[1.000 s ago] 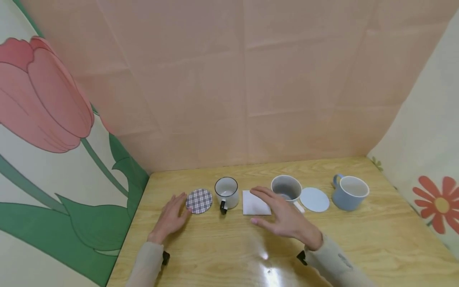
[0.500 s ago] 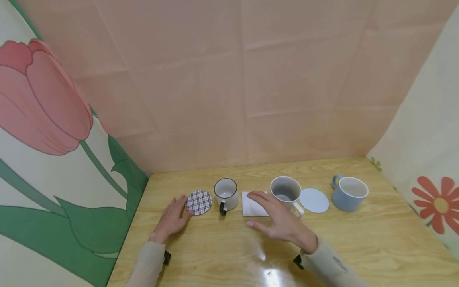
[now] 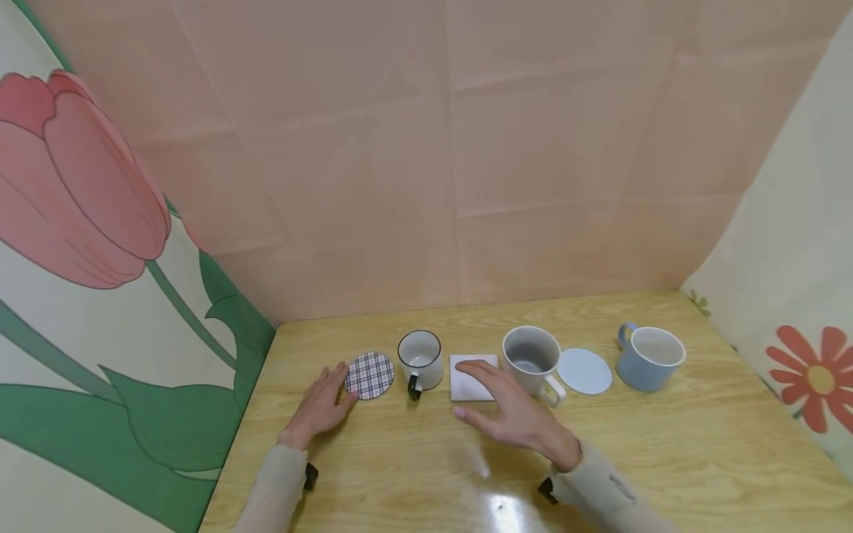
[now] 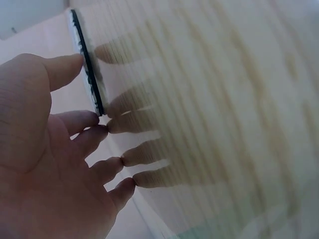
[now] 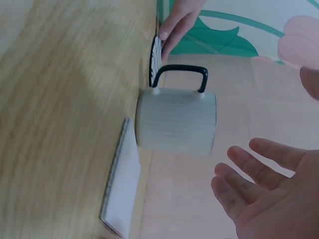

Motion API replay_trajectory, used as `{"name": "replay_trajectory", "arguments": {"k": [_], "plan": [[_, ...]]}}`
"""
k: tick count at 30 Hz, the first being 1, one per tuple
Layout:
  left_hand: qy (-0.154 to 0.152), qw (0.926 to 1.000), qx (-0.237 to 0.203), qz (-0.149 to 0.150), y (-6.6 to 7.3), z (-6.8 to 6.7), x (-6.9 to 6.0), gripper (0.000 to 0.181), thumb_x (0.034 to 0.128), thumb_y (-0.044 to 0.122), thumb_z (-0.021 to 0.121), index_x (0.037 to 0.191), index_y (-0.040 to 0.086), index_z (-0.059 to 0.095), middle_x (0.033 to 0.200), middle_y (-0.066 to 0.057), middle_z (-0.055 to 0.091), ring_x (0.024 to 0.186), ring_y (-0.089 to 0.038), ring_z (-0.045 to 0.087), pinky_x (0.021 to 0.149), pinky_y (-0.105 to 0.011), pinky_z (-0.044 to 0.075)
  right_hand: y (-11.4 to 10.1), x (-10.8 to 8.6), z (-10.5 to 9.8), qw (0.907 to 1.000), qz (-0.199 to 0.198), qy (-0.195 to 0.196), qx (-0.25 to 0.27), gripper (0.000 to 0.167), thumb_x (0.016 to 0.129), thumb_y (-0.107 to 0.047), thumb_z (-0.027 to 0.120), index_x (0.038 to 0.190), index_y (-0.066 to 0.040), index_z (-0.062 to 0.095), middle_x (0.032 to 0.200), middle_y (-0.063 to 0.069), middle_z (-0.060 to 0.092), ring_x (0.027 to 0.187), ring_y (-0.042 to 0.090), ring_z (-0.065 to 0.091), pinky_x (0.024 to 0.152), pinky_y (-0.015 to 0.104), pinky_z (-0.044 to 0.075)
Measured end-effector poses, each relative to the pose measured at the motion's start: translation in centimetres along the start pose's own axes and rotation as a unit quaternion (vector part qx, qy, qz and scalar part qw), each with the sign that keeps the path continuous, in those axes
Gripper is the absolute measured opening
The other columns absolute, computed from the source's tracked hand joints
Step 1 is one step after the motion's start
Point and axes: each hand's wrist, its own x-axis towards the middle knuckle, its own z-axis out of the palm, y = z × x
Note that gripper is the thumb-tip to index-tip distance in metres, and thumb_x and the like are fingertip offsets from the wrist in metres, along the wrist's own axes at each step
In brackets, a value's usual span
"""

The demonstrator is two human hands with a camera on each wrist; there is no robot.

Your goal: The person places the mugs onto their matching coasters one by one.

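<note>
My left hand (image 3: 321,406) rests at the left edge of the round checkered coaster (image 3: 369,375), thumb and fingers spread; in the left wrist view the thumb touches the rim of the coaster (image 4: 86,64). Over the front of the white square coaster (image 3: 469,383) hovers my right hand (image 3: 523,416), fingers apart and holding nothing. Between the two coasters stands a white mug with a black handle (image 3: 420,360), also seen in the right wrist view as a pale mug (image 5: 177,121). A white mug with a grey inside (image 3: 531,355) stands just behind my right hand.
Farther right lie a round light-blue coaster (image 3: 584,371) and, beside it, an upright blue mug (image 3: 649,359). The wooden table (image 3: 400,474) meets a pink cloth backdrop (image 3: 426,185) at its back edge.
My right hand has drifted slightly left and down, showing more of the grey-inside mug's handle. My left hand stays at the checkered coaster.
</note>
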Motion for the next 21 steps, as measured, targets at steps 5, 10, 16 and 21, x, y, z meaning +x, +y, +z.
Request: {"name": "replay_trajectory", "arguments": {"k": [5,10,16,21], "plan": [[-0.006,1.0,0.001,0.0,0.0,-0.1,0.0,0.07,0.111,0.037,0.056,0.168,0.005,0.03,0.176,-0.018,0.023,0.163,-0.049,0.012,0.131,-0.068,0.014,0.3,0.1,0.9,0.9997,0.005,0.013,0.018,0.064,0.098,-0.042,0.077,0.151,-0.012,0.058,0.151,0.008,0.063,0.141,0.031,0.059,0.117,0.057,0.049],[-0.004,1.0,-0.006,0.005,-0.1,-0.2,-0.1,0.07,0.1105,0.037,0.057,0.167,0.005,0.032,0.176,-0.019,0.025,0.163,-0.05,0.014,0.13,-0.07,0.015,0.3,0.2,1.9,0.9988,0.023,0.028,0.033,0.062,0.097,-0.039,0.078,0.147,-0.007,0.061,0.148,0.008,0.066,0.135,0.033,0.063,0.111,0.057,0.053],[-0.004,0.9999,-0.017,0.001,-0.2,-0.3,-0.1,0.072,0.1093,0.037,0.06,0.168,0.007,0.032,0.176,-0.017,0.025,0.163,-0.049,0.013,0.129,-0.072,0.014,0.1,0.5,3.2,0.9958,0.056,0.032,0.065,0.055,0.099,-0.036,0.077,0.143,-0.006,0.064,0.142,0.01,0.069,0.12,0.036,0.071,0.104,0.053,0.059],[-0.005,0.9998,-0.02,-0.006,-0.3,-0.3,0.0,0.072,0.109,0.039,0.061,0.168,0.009,0.032,0.176,-0.015,0.024,0.164,-0.047,0.012,0.13,-0.071,0.014,-0.2,0.7,4.1,0.9928,0.062,0.027,0.099,0.053,0.099,-0.03,0.077,0.141,0.0,0.064,0.14,0.019,0.069,0.12,0.043,0.07,0.104,0.057,0.058]]}}
